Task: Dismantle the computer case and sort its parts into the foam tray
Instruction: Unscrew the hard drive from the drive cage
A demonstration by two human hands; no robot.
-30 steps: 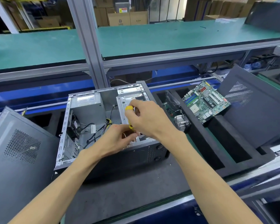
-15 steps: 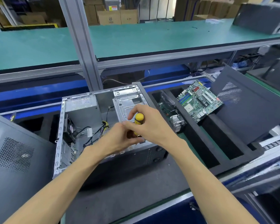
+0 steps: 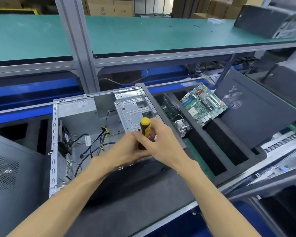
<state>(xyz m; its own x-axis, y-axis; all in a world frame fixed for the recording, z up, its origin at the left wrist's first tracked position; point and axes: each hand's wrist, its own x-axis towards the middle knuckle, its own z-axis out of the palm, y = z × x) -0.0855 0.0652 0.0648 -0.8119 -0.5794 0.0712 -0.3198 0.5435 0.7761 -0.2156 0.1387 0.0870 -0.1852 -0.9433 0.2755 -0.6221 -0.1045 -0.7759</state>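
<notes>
The open grey computer case (image 3: 75, 110) lies on its side before me, with a power supply, a fan and loose cables inside. My right hand (image 3: 162, 142) grips a yellow-and-black screwdriver (image 3: 145, 126), held upright over the silver drive cage (image 3: 133, 112) at the case's near right. My left hand (image 3: 125, 151) is curled against the screwdriver's lower part; its fingertips are hidden behind my right hand. The black foam tray (image 3: 217, 134) at the right holds a green motherboard (image 3: 203, 105) and a heatsink (image 3: 182, 126).
A grey side panel (image 3: 256, 106) leans at the tray's far right. Another perforated panel (image 3: 12, 171) lies at the left. A green-topped shelf (image 3: 143, 35) on aluminium posts runs across the back, with a black case (image 3: 266, 23) on it.
The screwdriver handle has come up clear above my hands and stands more upright. Both hands stay together over the drive cage. The head camera has shifted slightly.
</notes>
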